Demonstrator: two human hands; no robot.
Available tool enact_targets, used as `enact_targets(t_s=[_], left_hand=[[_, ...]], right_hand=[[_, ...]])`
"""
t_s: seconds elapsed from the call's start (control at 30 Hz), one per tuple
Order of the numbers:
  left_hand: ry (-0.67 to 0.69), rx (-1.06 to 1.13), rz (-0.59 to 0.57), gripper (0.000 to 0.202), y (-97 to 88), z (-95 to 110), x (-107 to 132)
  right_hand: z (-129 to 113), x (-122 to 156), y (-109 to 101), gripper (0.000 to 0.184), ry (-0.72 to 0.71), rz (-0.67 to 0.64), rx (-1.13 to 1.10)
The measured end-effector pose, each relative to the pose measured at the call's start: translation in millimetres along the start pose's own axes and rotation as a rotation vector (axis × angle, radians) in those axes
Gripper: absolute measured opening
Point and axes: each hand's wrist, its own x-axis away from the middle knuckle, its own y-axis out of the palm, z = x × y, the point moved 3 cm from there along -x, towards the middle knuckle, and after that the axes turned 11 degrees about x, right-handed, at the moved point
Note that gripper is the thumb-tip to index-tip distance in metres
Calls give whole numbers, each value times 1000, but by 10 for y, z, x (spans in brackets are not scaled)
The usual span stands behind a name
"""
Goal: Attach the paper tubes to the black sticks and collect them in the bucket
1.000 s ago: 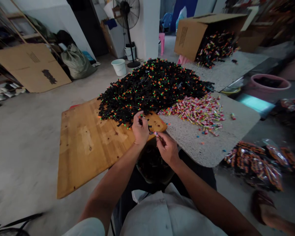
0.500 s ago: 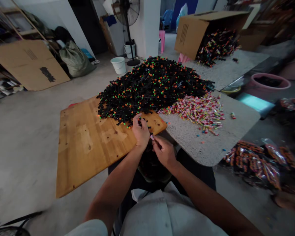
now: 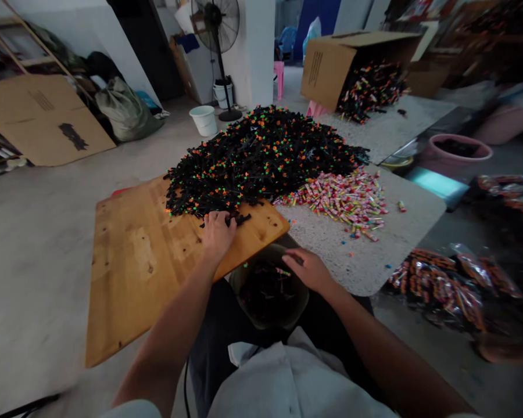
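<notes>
My left hand (image 3: 218,237) is at the front edge of a large heap of black plastic pieces (image 3: 261,157) with orange and green tips. Its fingers curl round a black plastic piece (image 3: 243,219), which looks like a small toy gun and partly sticks out to the right. My right hand (image 3: 308,268) hangs above the right rim of a bucket (image 3: 303,302) between my knees, thumb and fingers apart, with nothing visible in them. Dark pieces and a pinkish one lie inside the bucket. Small pink-and-yellow tubes (image 3: 344,197) are piled right of the heap.
The heap spreads over a wooden board (image 3: 126,278) and a grey speckled tabletop (image 3: 331,255). Behind, a cardboard box (image 3: 326,67) on its side spills more pieces. Clear bags of packed pieces (image 3: 440,290) lie at right. A white bucket (image 3: 204,121) and fan (image 3: 220,52) stand beyond.
My hands, earlier close together above the bucket with a small pinkish piece between them, have parted. My left hand moved left onto the heap's edge; my right moved slightly right and opened.
</notes>
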Motion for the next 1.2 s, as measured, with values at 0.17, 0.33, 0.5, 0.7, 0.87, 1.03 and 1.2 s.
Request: enact_targets(t_s=[0.17, 0.33, 0.5, 0.7, 0.87, 1.03, 1.2], left_hand=[[-50, -212, -294, 41, 90, -137, -44], [-112, -75, -348, 40, 110, -171, -96], [-154, 128, -201, 21, -13, -266, -73], [-405, 947, -211, 15, -11, -238, 93], [-337, 1276, -357, 32, 60, 80, 221], [-267, 1205, -623, 39, 137, 432, 375], [-147, 1063, -640, 35, 175, 616, 459]], right_hand=[[170, -758, -229, 31, 122, 170, 351], [98, -1571, -314, 32, 370, 101, 457], [124, -1842, -314, 38, 478, 29, 380], [196, -1636, -366, 32, 497, 69, 278], [51, -1144, -223, 23, 367, 89, 75], [-322, -739, -76, 21, 73, -12, -338], [-512, -632, -191, 30, -45, -16, -250]])
